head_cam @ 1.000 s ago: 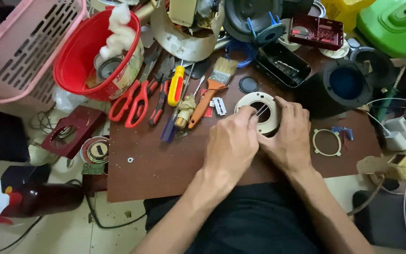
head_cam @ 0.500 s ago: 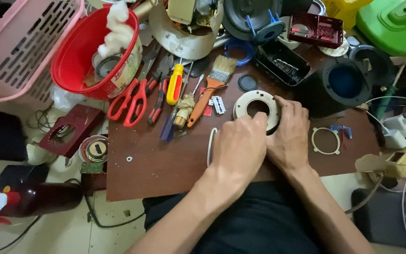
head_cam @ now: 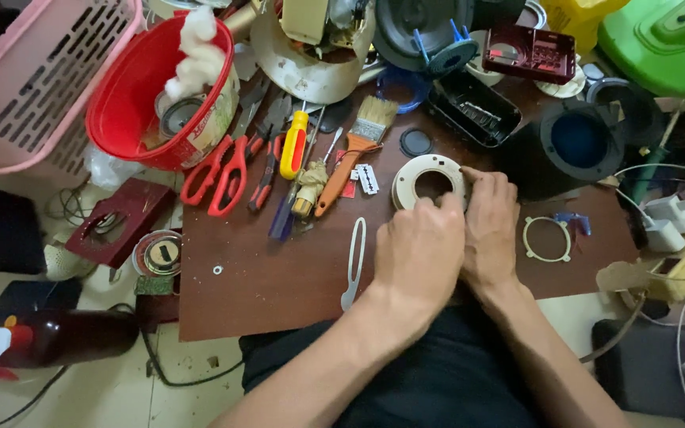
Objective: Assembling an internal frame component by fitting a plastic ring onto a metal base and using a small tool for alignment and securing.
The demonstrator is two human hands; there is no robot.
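Note:
A white plastic ring (head_cam: 415, 176) with a round hole lies on the brown table (head_cam: 263, 277), just right of its middle. My left hand (head_cam: 422, 250) covers the ring's near edge, its fingertips pinching the rim. Beside it, my right hand (head_cam: 489, 226) grips the ring's right edge with thumb and fingers. A flat slotted metal tool (head_cam: 353, 261) lies on the table just left of my left hand, apart from it.
Behind the ring lie a paintbrush (head_cam: 356, 154), a yellow-handled screwdriver (head_cam: 294, 145), red scissors (head_cam: 223, 174) and a razor blade (head_cam: 368, 179). A thin white ring (head_cam: 547, 238) lies to the right. A red bowl (head_cam: 132, 95), a pink basket (head_cam: 33, 71) and black housings (head_cam: 576, 143) crowd the back.
My left hand has shifted right along the ring, uncovering the flat metal tool. Both hands stay on the white ring, which has barely moved.

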